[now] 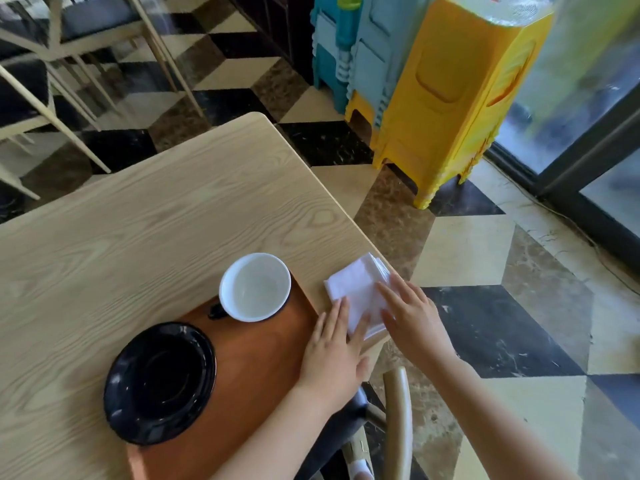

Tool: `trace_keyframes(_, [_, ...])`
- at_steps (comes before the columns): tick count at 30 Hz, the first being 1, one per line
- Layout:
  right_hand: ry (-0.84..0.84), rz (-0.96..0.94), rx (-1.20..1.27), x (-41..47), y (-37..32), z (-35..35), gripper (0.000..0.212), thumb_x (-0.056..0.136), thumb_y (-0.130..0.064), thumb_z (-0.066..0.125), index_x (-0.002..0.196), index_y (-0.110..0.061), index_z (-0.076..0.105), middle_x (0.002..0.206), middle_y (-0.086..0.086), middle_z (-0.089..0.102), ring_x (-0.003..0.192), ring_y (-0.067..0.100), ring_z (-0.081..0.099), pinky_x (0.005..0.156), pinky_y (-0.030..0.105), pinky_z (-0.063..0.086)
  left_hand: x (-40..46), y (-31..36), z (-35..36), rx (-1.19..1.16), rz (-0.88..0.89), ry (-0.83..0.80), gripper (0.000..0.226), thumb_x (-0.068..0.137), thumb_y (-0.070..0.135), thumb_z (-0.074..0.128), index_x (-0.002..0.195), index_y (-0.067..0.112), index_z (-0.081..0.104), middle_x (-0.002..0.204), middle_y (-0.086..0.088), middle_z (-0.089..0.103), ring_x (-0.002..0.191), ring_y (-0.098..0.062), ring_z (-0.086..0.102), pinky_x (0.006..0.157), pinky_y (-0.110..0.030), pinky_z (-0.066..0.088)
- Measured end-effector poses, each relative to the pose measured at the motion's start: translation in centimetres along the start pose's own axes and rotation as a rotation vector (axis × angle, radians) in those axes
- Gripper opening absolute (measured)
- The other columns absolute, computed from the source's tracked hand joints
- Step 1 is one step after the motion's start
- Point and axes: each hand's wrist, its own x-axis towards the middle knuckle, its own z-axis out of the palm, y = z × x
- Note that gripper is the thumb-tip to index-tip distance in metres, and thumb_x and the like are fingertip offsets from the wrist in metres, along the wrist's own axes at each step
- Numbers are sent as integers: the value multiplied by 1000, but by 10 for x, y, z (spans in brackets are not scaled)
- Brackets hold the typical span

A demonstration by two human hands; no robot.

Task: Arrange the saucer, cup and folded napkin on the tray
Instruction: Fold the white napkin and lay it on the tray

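Observation:
A brown wooden tray (pixel 252 368) lies on the light wood table (pixel 138 237) near its front right corner. On the tray's far end stands a cup (pixel 255 287), white inside with a dark outside and handle. A black saucer (pixel 159 382) rests on the tray's left side, partly overhanging onto the table. A white folded napkin (pixel 356 289) lies on the table just right of the tray, at the table's edge. My left hand (pixel 334 355) lies flat with fingertips on the napkin's near edge. My right hand (pixel 412 317) presses flat on its right side.
Stacked yellow and blue plastic stools (pixel 446 91) stand on the checkered floor beyond the table's right corner. A chair back (pixel 398 420) sits below my arms. More chairs (pixel 52 64) stand at the far left. A glass door (pixel 588 116) is at the right.

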Motion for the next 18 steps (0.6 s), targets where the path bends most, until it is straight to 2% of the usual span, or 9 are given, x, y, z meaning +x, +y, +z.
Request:
trace_keyframes(2, [32, 51, 91, 2, -6, -2, 37, 75, 5, 63, 109, -10, 64, 115, 20, 61, 88, 40, 56, 70, 46, 54, 0, 0, 2, -14, 7, -23, 62, 77, 47, 31, 132, 21, 46, 136, -23, 50, 128, -31, 45, 108, -41, 29])
trace_keyframes(5, [39, 223, 257, 7, -11, -8, 36, 79, 10, 49, 101, -10, 69, 111, 16, 62, 98, 36, 57, 78, 32, 46, -4, 3, -9, -174, -34, 28, 52, 83, 43, 34, 125, 20, 56, 136, -21, 50, 127, -30, 47, 100, -37, 40])
trace_keyframes(8, [10, 339, 358, 8, -19, -23, 36, 80, 9, 51, 103, -12, 69, 118, 9, 64, 109, 26, 56, 84, 22, 38, -8, 3, -25, -533, -99, 130, 38, 93, 21, 48, 129, 11, 50, 148, -10, 33, 137, -21, 31, 108, -24, 26])
trace_keyframes(10, [23, 358, 449, 5, -25, -37, 35, 81, 7, 52, 104, -15, 69, 118, 4, 64, 107, 21, 56, 80, 15, 36, -12, 0, -31, -828, -277, 203, 37, 89, 10, 53, 126, 8, 51, 137, -1, 42, 133, -18, 36, 108, -26, 31])
trace_keyframes(12, [32, 350, 529, -1, -34, -49, 36, 82, 6, 53, 103, -17, 69, 113, -1, 64, 98, 14, 55, 69, 3, 36, -25, -4, -37, -1110, -477, 291, 37, 88, 8, 55, 125, 12, 51, 123, 7, 48, 124, -13, 45, 97, -20, 42])
trace_keyframes(14, [42, 336, 640, -10, -45, -58, 38, 81, 6, 53, 98, -23, 70, 108, -5, 65, 95, 10, 56, 66, -3, 38, -40, -8, -41, -1450, -607, 210, 40, 90, 8, 54, 128, 15, 46, 120, 2, 52, 116, -12, 50, 89, -17, 44])
trace_keyframes(16, [43, 330, 775, -20, -55, -65, 44, 80, 7, 54, 90, -32, 70, 103, -6, 68, 94, 9, 60, 73, 2, 43, -55, -11, -44, -1826, -714, 134, 40, 89, 5, 56, 126, 14, 46, 116, -10, 60, 109, -23, 58, 86, -26, 51])
trace_keyframes(18, [40, 321, 880, -30, -66, -66, 46, 79, 9, 55, 88, -33, 70, 102, -3, 70, 96, 11, 62, 80, 14, 48, -70, -17, -46, -1956, -726, 137, 36, 86, 4, 59, 120, 12, 51, 110, -18, 65, 101, -28, 65, 81, -31, 55])
